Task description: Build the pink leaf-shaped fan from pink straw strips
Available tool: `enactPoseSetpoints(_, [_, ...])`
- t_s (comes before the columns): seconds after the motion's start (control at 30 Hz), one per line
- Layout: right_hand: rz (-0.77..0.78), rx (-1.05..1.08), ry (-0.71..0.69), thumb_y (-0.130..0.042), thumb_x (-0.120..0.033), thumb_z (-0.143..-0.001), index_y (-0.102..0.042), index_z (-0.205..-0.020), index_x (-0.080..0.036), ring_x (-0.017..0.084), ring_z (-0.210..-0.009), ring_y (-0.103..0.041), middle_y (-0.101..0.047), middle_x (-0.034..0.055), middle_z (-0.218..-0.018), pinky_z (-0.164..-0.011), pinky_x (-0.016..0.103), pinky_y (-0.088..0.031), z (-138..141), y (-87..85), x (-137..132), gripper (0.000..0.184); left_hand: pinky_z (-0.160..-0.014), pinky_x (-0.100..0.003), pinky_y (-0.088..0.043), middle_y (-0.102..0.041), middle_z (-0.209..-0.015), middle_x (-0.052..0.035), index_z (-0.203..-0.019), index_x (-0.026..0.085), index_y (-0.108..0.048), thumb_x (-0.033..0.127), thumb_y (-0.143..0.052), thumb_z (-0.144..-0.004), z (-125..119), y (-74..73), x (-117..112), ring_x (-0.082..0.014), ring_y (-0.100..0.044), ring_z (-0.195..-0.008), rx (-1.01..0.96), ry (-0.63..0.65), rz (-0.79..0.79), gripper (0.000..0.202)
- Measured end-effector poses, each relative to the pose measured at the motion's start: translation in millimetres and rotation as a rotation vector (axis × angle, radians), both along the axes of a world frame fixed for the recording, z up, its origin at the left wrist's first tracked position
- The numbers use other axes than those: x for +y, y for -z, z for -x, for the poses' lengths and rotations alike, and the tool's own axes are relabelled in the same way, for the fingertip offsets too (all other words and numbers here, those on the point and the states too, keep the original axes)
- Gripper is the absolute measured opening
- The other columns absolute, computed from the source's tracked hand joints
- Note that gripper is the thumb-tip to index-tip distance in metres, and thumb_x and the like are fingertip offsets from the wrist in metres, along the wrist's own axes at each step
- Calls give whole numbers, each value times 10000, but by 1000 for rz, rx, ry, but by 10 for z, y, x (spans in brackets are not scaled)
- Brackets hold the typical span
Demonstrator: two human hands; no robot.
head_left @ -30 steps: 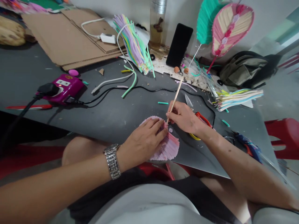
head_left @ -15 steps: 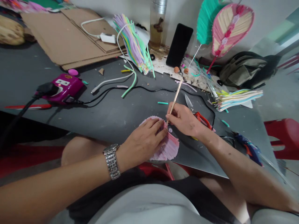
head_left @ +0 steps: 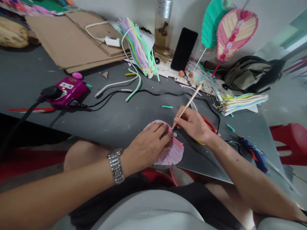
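A pink and lilac fan made of pipe cleaners [head_left: 176, 154] lies at the table's front edge. My left hand [head_left: 146, 143] rests across it, its curled fingers and thumb holding it near the middle; much of the fan is hidden beneath. Pinched in my right hand [head_left: 193, 124] is a thin wooden stick [head_left: 190, 101]. It slants up to the right, and its lower tip meets the fan's edge beside my left fingertips. A small lilac piece [head_left: 175, 134] lies by the tip. Behind my right hand, scissors with red handles [head_left: 209, 124] are partly covered.
A glue gun [head_left: 255, 153] lies at the right. Pipe cleaner bundles [head_left: 137, 48] and a phone [head_left: 184, 49] stand at the back, near two finished fans [head_left: 236, 35]. A purple power socket [head_left: 68, 91] and its black cable [head_left: 158, 93] cross the table; cardboard sheets [head_left: 52, 38] lie behind.
The stick has tilted further to the right, its top end lower than before. My right hand has shifted slightly right; my left hand stays on the fan.
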State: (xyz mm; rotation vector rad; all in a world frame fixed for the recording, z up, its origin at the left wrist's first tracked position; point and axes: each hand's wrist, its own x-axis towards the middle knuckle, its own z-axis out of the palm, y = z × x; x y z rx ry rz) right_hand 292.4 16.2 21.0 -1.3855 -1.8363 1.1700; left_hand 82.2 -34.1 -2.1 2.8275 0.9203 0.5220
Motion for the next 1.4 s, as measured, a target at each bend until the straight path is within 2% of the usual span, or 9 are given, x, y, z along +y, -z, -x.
enactPoseSetpoints(0.13, [-9, 35, 34, -613, -292, -882, -535, -783, -221, 143, -628, -599, -648, -12, -676, -633, 284, -478, -11, 23, -1, 145, -1136, -546, -492, -632, -1315, -198, -1339, 78, -601, 292, -567, -1021, 2, -8, -2, -335, -554, -1292, 5, 2, 13, 384])
enactPoseSetpoints(0.53, [-65, -181, -55, -562, -192, -892, -514, -792, -223, 156, -685, -543, -587, -18, -703, -683, 301, -432, 70, -41, 47, 115, -1135, -552, -483, -623, -1350, -200, -1354, 84, -599, 333, -543, -1039, -6, 7, -7, -336, -566, -1285, 30, -14, -4, 405])
enactPoseSetpoints(0.67, [-70, -207, -69, -556, -179, -898, -520, -797, -215, 153, -699, -534, -588, -13, -725, -688, 297, -411, 90, -68, 45, 114, -1155, -538, -470, -635, -1334, -195, -1363, 64, -590, 333, -526, -1048, -5, 5, -10, -332, -563, -1284, 25, -4, -26, 419])
enactPoseSetpoints(0.93, [-112, -272, -138, -549, -143, -880, -520, -783, -213, 132, -676, -486, -553, -33, -723, -694, 289, -371, 134, -177, 31, 124, -1132, -560, -475, -614, -1353, -195, -1313, 107, -611, 356, -531, -1043, 2, -10, -13, -342, -548, -1294, 54, -9, 38, 376])
enactPoseSetpoints(1.17, [-146, -260, -177, -552, -175, -894, -524, -740, -211, 120, -645, -475, -552, -34, -711, -668, 283, -382, 109, -151, 38, 160, -1112, -564, -489, -624, -1331, -191, -1298, 103, -612, 331, -533, -1041, -8, -39, -8, -341, -558, -1268, 51, -6, 31, 353])
enactPoseSetpoints(1.23, [-117, -203, -151, -564, -199, -899, -537, -753, -213, 126, -650, -505, -566, -30, -704, -662, 282, -403, 78, -110, 15, 150, -1115, -560, -488, -623, -1330, -193, -1309, 100, -605, 326, -528, -1043, -10, -38, -11, -334, -564, -1259, 49, -8, 26, 357])
enactPoseSetpoints(1.4, [-73, -40, 58, -600, -270, -915, -578, -804, -218, 144, -652, -598, -649, 0, -741, -632, 285, -463, -5, 40, -97, 125, -1135, -542, -479, -615, -1331, -195, -1352, 93, -574, 305, -555, -1027, -8, -4, -16, -328, -557, -1277, 17, -6, 7, 389])
